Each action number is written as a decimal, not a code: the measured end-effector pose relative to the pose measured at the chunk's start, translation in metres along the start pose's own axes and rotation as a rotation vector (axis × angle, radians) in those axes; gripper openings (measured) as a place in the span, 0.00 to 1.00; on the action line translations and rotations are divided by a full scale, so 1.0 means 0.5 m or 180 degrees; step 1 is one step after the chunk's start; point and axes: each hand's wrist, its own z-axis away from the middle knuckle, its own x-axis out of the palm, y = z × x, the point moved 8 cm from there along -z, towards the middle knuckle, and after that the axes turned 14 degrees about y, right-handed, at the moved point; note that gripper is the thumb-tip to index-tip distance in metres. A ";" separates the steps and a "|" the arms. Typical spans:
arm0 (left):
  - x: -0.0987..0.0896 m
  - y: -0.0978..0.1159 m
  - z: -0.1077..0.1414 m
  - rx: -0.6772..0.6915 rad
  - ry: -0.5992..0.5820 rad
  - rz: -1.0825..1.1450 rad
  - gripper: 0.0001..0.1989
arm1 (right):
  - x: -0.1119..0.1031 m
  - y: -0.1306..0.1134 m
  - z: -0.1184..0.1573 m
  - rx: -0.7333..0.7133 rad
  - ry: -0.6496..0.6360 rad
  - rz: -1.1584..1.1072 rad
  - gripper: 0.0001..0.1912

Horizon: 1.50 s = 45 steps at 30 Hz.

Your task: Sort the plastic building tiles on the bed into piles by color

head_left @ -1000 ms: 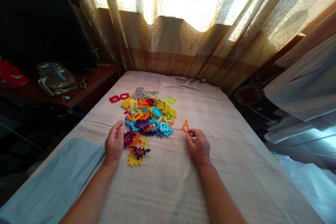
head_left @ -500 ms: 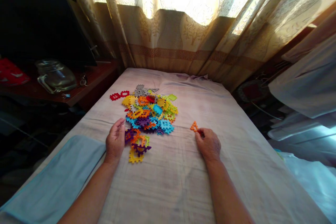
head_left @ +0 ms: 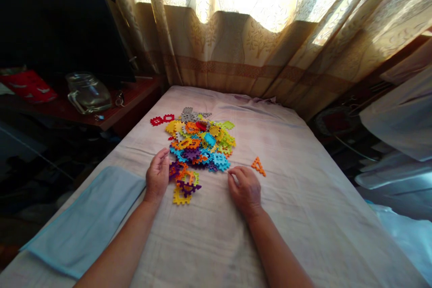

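Observation:
A heap of colourful flat plastic pieces with toothed edges (head_left: 202,141) lies on the pale sheet. My left hand (head_left: 158,175) rests at the heap's near left side, fingers loosely spread and holding nothing I can see, beside purple and orange pieces. A yellow piece (head_left: 181,197) lies nearest to me. My right hand (head_left: 245,186) is right of the heap, near a light blue piece (head_left: 220,159), with its fingers curved and apart and nothing visible in them. An orange triangle (head_left: 258,166) lies alone on the sheet, beyond and to the right of that hand.
A blue cloth (head_left: 91,218) lies at the left of the sheet-covered surface (head_left: 303,216). On a dark red side table (head_left: 135,99) stand a glass jug (head_left: 88,93) and a red patterned item (head_left: 32,86). Curtains (head_left: 236,49) hang behind; fabric hangs at the right.
My right hand has let go of the orange triangle, which now lies on the sheet, and has moved left toward the heap. The view has shifted slightly; my left hand stays beside the heap.

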 end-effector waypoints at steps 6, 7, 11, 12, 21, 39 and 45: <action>0.002 0.000 0.000 -0.0071 -0.0021 0.0054 0.19 | 0.066 -0.074 -0.013 0.0105 -0.0194 -0.0228 0.08; 0.002 0.000 0.000 -0.0080 -0.0014 0.0059 0.19 | 0.075 -0.077 -0.018 0.0129 -0.0172 -0.0215 0.08; 0.000 -0.003 -0.001 -0.0078 0.0039 0.0105 0.18 | 0.107 -0.079 -0.029 0.0228 -0.0169 -0.0116 0.11; 0.001 -0.004 -0.001 -0.0069 0.0035 0.0118 0.18 | 0.114 -0.079 -0.030 0.0240 -0.0183 -0.0093 0.12; 0.006 -0.009 0.000 -0.0003 -0.0037 0.0136 0.17 | 0.133 -0.092 -0.029 0.0118 -0.0180 -0.0211 0.07; 0.005 -0.010 0.001 -0.0016 -0.0115 0.0018 0.18 | 0.061 -0.027 -0.043 0.1080 0.0241 -0.1109 0.11; 0.007 -0.010 0.002 -0.0036 -0.0127 0.0032 0.18 | 0.071 -0.022 -0.038 0.0911 0.0181 -0.0872 0.12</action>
